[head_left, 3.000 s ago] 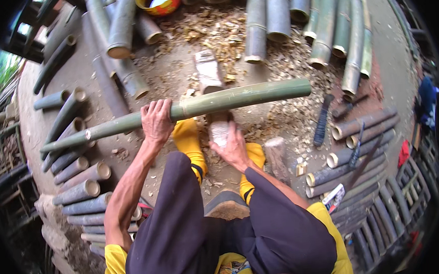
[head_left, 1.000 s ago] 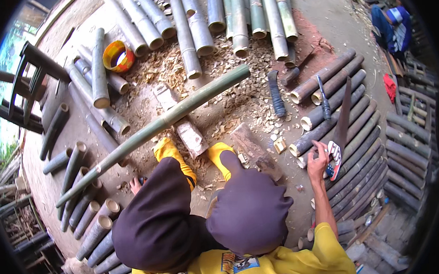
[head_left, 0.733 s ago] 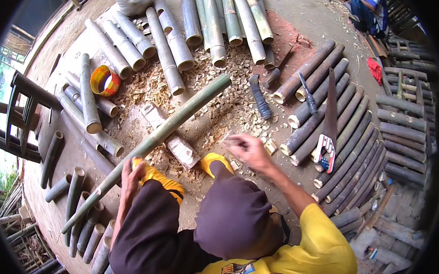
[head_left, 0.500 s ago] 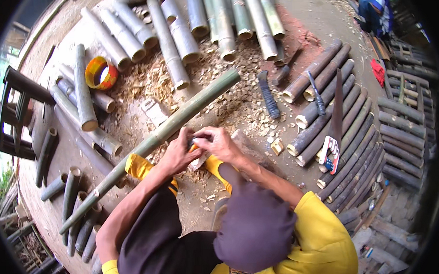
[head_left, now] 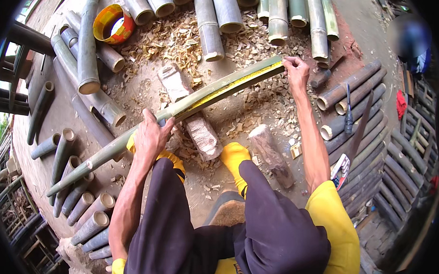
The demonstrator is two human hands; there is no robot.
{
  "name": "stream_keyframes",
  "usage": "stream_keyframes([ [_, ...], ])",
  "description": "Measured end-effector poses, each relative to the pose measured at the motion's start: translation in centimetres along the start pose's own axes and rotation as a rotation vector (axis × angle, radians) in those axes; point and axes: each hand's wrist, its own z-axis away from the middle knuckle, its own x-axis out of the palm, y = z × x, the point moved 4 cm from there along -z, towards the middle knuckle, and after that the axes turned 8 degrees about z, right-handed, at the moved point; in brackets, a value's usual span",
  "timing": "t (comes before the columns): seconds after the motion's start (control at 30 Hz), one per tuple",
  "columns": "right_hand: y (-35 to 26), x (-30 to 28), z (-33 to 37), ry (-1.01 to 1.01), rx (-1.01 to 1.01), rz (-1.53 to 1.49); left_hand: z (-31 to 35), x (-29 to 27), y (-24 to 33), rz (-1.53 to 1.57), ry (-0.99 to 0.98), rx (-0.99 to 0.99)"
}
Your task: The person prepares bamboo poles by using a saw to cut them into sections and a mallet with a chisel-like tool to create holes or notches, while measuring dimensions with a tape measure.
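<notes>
A long green bamboo pole (head_left: 105,151) slants from lower left to upper right in front of me. My left hand (head_left: 151,136) is closed at the pole's middle, its fingers around what looks like a tape measure case, only a dark bit of which shows. From there a yellow tape blade (head_left: 227,89) runs along the pole to its far right end. At that end my right hand (head_left: 296,71) pinches the tape tip against the bamboo. Under the pole lies a rough wooden block (head_left: 203,137). My feet in yellow socks (head_left: 236,158) are just below.
Cut bamboo tubes (head_left: 208,32) line the far side, with wood chips (head_left: 176,46) before them. Dark tubes (head_left: 346,124) lie stacked at right, a handsaw (head_left: 339,170) and a chisel-like tool (head_left: 348,114) on them. A short log (head_left: 272,156) and an orange-yellow ring-shaped roll (head_left: 112,24) lie nearby.
My hands have parted from together near the pole's middle. The right hand has moved to the pole's far right end, drawing out the yellow tape; the left now grips at the pole. The view has shifted.
</notes>
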Motion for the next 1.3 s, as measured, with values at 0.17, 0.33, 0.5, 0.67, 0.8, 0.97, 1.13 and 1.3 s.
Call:
stream_keyframes([
  [0.17,-0.2,1.2,0.6,-0.019,-0.066,0.046,-0.3,-0.4,0.0,-0.048,-0.052,-0.029],
  [0.33,0.4,0.7,0.7,0.028,-0.140,0.025,-0.4,-0.2,0.7,-0.070,-0.079,-0.032],
  [0.5,0.5,0.8,0.7,0.004,-0.155,-0.011,-0.3,-0.2,0.6,-0.068,-0.068,-0.037],
  [0.67,0.5,0.8,0.6,0.003,-0.160,-0.019,-0.4,-0.2,0.8,-0.057,-0.089,-0.048],
  [0.8,0.4,0.8,0.5,-0.014,-0.167,-0.055,-0.4,-0.2,0.7,-0.068,-0.082,-0.052],
  [0.97,0.1,1.0,0.9,-0.039,-0.154,-0.099,-0.4,-0.1,0.6,-0.048,-0.088,-0.061],
  [1.13,0.2,0.9,1.0,-0.029,-0.152,-0.122,-0.4,0.0,0.7,-0.059,-0.092,-0.052],
  [1.3,-0.2,0.0,1.1,-0.016,-0.139,-0.106,-0.2,0.3,1.0,-0.039,-0.077,0.014],
])
